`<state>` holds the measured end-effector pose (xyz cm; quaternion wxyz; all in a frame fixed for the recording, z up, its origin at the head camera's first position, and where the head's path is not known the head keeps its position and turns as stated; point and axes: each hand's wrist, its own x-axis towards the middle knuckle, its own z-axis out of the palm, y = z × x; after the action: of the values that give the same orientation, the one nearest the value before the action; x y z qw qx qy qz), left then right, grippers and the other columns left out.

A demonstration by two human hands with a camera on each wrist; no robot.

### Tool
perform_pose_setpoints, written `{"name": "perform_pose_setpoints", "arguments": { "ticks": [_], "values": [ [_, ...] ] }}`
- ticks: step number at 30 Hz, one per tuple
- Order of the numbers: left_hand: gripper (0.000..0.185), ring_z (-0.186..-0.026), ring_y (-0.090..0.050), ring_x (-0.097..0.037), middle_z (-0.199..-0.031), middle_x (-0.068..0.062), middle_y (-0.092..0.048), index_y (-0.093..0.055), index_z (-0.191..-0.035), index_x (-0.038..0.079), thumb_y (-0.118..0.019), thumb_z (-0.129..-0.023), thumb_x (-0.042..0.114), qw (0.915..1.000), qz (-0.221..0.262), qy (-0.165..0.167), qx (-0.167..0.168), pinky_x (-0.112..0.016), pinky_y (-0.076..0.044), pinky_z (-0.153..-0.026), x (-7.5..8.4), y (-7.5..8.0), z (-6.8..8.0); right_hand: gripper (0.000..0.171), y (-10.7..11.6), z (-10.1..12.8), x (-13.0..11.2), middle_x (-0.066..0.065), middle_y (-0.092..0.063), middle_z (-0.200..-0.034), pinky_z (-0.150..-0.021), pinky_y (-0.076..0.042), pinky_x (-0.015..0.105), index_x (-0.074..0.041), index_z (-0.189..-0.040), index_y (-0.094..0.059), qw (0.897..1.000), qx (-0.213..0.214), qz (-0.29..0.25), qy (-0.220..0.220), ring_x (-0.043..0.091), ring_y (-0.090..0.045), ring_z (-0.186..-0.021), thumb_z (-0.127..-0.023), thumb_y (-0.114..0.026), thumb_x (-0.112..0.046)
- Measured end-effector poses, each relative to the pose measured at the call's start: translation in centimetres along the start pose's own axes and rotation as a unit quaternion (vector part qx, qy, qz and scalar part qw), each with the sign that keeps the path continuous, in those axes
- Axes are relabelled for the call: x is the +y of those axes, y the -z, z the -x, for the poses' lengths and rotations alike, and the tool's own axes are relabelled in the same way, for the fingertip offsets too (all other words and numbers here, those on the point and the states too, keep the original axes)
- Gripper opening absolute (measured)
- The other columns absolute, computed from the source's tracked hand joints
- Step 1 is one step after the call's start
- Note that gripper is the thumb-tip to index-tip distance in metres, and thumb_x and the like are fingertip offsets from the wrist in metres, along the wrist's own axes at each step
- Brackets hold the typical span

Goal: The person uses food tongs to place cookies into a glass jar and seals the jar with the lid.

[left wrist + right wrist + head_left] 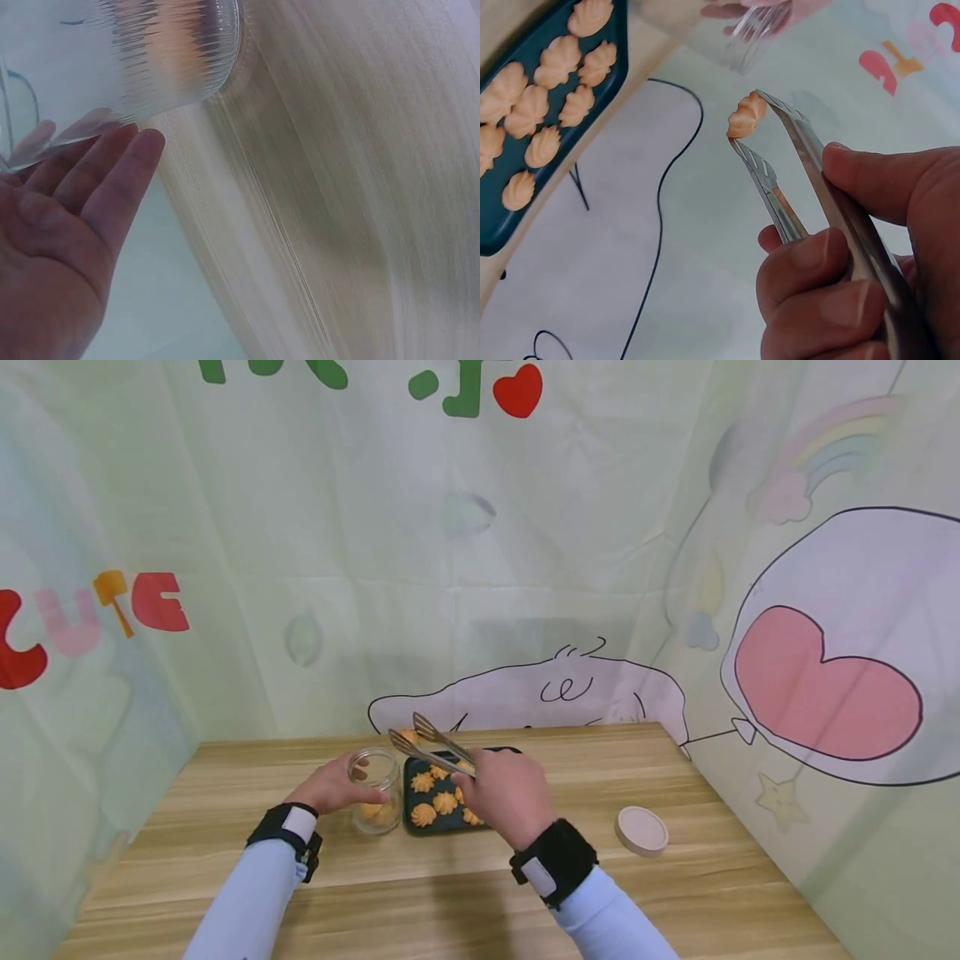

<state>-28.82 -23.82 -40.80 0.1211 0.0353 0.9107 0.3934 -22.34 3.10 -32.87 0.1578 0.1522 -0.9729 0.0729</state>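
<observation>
My left hand (pixel 330 787) grips a clear glass jar (pixel 396 797), thumb at its front and fingers round its far side. The jar has an open mouth and stands left of the tray; cookies (pixel 176 45) show through its ribbed lower wall in the left wrist view. My right hand (pixel 510 789) holds metal tongs (pixel 442 756) with slotted ends. Between the tips in the right wrist view is one golden swirled cookie (pixel 748 115), up near the jar's mouth in the head view. Below the tongs lies a dark baking tray (pixel 442 831) with several piped cookies, partly hidden by my right hand.
A round, pale lid (pixel 642 829) lies on the wooden table (pixel 345 910), to the right of my right hand. Behind the table hangs a printed cloth backdrop (pixel 390 527), and cloth also closes off both sides.
</observation>
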Motion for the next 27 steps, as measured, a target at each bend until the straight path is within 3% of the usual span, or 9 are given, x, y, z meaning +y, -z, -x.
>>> {"name": "perform_pose_setpoints", "arguments": {
  "ticks": [10,15,22,27],
  "values": [
    [0.097,-0.128,-0.048,-0.049,-0.140,-0.030,-0.050,-0.032,-0.149,0.000,-0.081,-0.077,0.043,1.0000,0.005,0.006,-0.004,-0.059,-0.044,-0.101,0.1,0.1,0.1,0.035,-0.2,-0.3,-2.0,-0.005,-0.045,-0.054,-0.040,-0.034,0.027,-0.013,-0.097,-0.072,1.000,-0.024,-0.004,0.018,0.012,-0.043,-0.046,-0.091,-0.065,-0.047],
    [0.096,-0.128,-0.049,-0.048,-0.140,-0.031,-0.050,-0.033,-0.150,0.004,-0.081,-0.077,0.043,1.0000,0.005,0.001,-0.004,-0.060,-0.045,-0.100,0.0,0.0,0.0,0.032,-0.3,-0.2,-2.5,-0.007,-0.036,-0.052,-0.038,-0.029,0.026,-0.014,-0.084,-0.066,0.999,-0.025,-0.005,0.030,0.010,-0.037,-0.045,-0.091,-0.065,-0.046],
    [0.091,-0.129,-0.048,-0.048,-0.141,-0.030,-0.050,-0.035,-0.147,0.003,-0.080,-0.077,0.041,1.0000,-0.004,-0.005,0.002,-0.060,-0.043,-0.102,0.1,0.0,0.1,0.035,-0.4,-0.2,-2.7,-0.006,-0.041,-0.053,-0.037,-0.032,0.026,-0.014,-0.081,-0.065,0.999,-0.043,-0.015,0.029,0.010,-0.040,-0.043,-0.090,-0.066,-0.047],
    [0.093,-0.128,-0.049,-0.050,-0.139,-0.030,-0.051,-0.033,-0.149,0.002,-0.080,-0.079,0.042,1.0000,-0.001,0.007,-0.003,-0.061,-0.043,-0.101,0.2,0.0,0.2,0.036,-0.3,-0.4,-2.3,-0.007,-0.036,-0.051,-0.038,-0.030,0.026,-0.013,-0.082,-0.065,0.999,-0.039,-0.019,0.017,0.011,-0.038,-0.043,-0.091,-0.064,-0.048]
  ]
}}
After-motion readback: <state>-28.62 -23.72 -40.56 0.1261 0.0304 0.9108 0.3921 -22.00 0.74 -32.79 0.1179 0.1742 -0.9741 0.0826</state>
